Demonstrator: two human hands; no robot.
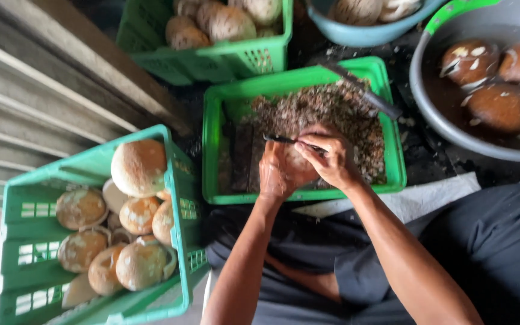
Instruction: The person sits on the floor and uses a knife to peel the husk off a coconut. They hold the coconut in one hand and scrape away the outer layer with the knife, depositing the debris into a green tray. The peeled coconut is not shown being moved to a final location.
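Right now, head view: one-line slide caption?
Left hand cradles a coconut while the right hand works a peeler across it above a green crate of shavings.

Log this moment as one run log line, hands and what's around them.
left hand: holds coconut | right hand: small knife on coconut | below: green crate of shavings | left: crate of coconuts

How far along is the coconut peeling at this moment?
Done: brown shavings fill the middle green crate; pale peeled coconuts pile in the left crate. In hand: left hand holds a coconut, right hand works a peeler. Left: brown coconuts in the grey basin.
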